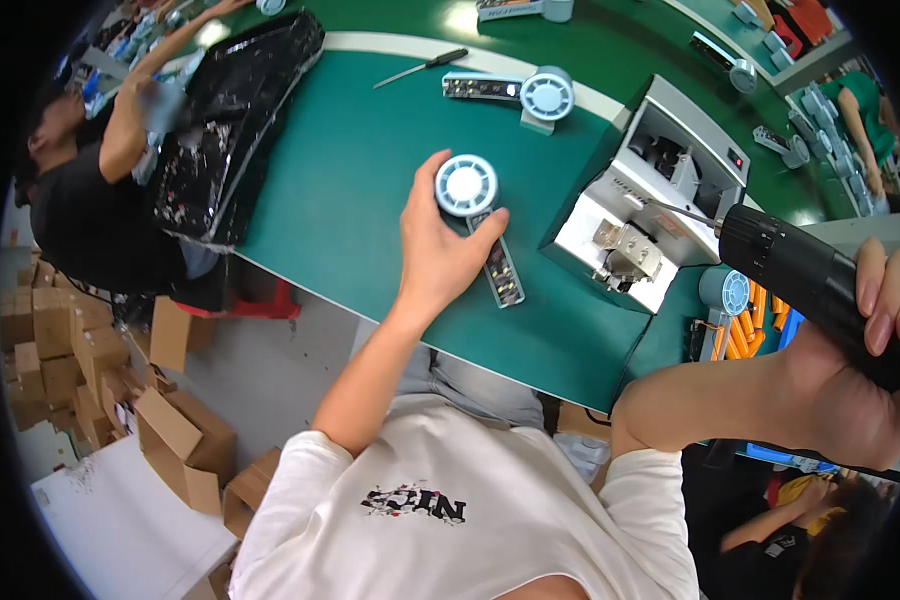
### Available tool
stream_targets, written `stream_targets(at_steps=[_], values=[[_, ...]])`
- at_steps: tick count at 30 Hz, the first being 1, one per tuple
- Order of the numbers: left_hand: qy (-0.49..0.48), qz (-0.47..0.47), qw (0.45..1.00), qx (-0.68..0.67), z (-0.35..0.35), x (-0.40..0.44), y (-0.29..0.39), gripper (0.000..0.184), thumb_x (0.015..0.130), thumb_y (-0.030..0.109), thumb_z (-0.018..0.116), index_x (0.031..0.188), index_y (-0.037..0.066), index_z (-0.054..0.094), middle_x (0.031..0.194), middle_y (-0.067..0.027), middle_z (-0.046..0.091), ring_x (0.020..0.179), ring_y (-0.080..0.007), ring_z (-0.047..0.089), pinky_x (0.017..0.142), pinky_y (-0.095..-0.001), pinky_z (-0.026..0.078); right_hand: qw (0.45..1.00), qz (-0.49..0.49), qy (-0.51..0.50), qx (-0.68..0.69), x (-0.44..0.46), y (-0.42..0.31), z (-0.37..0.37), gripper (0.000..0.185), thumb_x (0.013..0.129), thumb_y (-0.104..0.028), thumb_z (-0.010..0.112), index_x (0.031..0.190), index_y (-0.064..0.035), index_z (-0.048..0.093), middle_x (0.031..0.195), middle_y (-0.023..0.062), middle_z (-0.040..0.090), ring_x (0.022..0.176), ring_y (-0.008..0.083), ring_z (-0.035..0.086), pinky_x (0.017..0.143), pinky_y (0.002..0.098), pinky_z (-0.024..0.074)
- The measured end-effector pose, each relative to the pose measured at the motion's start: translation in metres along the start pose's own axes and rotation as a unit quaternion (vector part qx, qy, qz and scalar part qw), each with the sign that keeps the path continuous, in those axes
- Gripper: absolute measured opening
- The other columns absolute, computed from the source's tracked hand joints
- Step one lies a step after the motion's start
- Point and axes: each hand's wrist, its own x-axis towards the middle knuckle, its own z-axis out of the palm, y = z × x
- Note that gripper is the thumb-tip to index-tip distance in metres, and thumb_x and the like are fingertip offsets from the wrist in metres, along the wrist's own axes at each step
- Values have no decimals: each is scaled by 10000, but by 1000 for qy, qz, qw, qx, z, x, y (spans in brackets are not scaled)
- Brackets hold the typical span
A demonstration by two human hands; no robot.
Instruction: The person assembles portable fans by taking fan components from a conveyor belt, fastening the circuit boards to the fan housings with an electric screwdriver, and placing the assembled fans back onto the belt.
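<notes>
My left hand is closed around a light-blue handheld fan, its round head facing up. The fan's handle lies uncovered, with a circuit board and small parts showing along it. My right hand grips a black electric screwdriver, held close to the camera. Its thin bit points left, with the tip at the front of a grey screw feeder; whether it touches a screw is too small to tell. Another fan with an uncovered handle lies on the green work surface beyond my left hand.
A loose screwdriver lies near the surface's far edge. To the left is a black plastic-lined tray, beside a co-worker in dark clothing. Orange parts and a further fan sit right of the feeder. Cardboard boxes stand on the floor.
</notes>
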Motion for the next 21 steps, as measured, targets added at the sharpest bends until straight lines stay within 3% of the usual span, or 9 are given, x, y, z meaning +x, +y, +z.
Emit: stream_targets(at_steps=[7, 9, 11, 12, 13, 14, 16, 19, 21], values=[[82, 3, 961, -265, -44, 33, 6, 716, 803, -19, 729, 1433, -23, 388, 1345, -214, 542, 1232, -288, 563, 1035, -391, 483, 988, -52, 142, -33, -7, -24, -32, 339, 1022, -300, 524, 786, -58, 496, 618, 86, 556, 394, 146, 467, 391, 287, 434], [90, -83, 803, -583, -83, 67, -7, 599, 855, 52, 694, 1383, -54, 433, 1379, -233, 505, 1284, -354, 517, 1085, -441, 466, 977, -66, 194, -65, -9, -32, -32, 339, 1015, -301, 536, 781, -60, 498, 607, 71, 535, 391, 135, 444, 389, 273, 405], [53, -202, 489, -847, -92, 100, 2, 507, 889, 99, 649, 1331, -80, 479, 1368, -266, 498, 1349, -415, 429, 1154, -493, 403, 962, -73, 241, -110, -13, -39, -36, 335, 1010, -296, 542, 776, -61, 502, 602, 61, 521, 391, 128, 426, 390, 265, 376], [11, -178, 523, -833, -86, 119, 5, 467, 909, 119, 621, 1303, -96, 492, 1354, -264, 519, 1348, -420, 429, 1195, -512, 330, 952, -76, 263, -134, -14, -41, -40, 332, 1009, -292, 543, 773, -62, 503, 601, 59, 519, 392, 126, 420, 392, 263, 362], [48, -84, 685, -722, -67, 141, 14, 488, 909, 141, 617, 1315, -98, 488, 1366, -252, 521, 1352, -411, 428, 1207, -530, 297, 943, -82, 296, -127, -14, -41, -42, 326, 1008, -288, 544, 776, -62, 503, 601, 58, 517, 393, 125, 417, 394, 261, 355], [-87, -71, 746, -656, -56, 164, 29, 468, 909, 122, 609, 1306, -99, 496, 1345, -238, 543, 1343, -382, 447, 1199, -509, 315, 933, -88, 329, -120, -14, -42, -43, 320, 1006, -284, 545, 779, -62, 504, 601, 57, 515, 394, 124, 413, 396, 260, 347], [-104, -24, 926, -361, -4, 216, 60, 367, 871, 100, 668, 1199, -43, 586, 1164, -133, 656, 1042, -257, 651, 941, -386, 517, 916, -98, 383, -64, -13, -41, -40, 301, 1001, -272, 550, 791, -61, 504, 601, 58, 514, 395, 123, 413, 399, 259, 345], [-139, 171, 975, -16, 98, 282, 96, 515, 731, 194, 800, 1144, -70, 639, 998, -127, 700, 919, -155, 676, 801, -302, 539, 926, -106, 360, -29, -20, -43, -45, 238, 990, -232, 545, 852, -41, 510, 650, 57, 500, 452, 119, 413, 466, 276, 352], [-134, 324, 921, 171, 168, 307, 100, 663, 616, 346, 806, 1151, -16, 658, 1011, -200, 701, 929, -318, 695, 831, -392, 547, 946, -87, 313, 8, -33, -50, -51, 193, 981, -194, 514, 973, -2, 519, 750, 60, 465, 560, 114, 403, 594, 304, 359]])
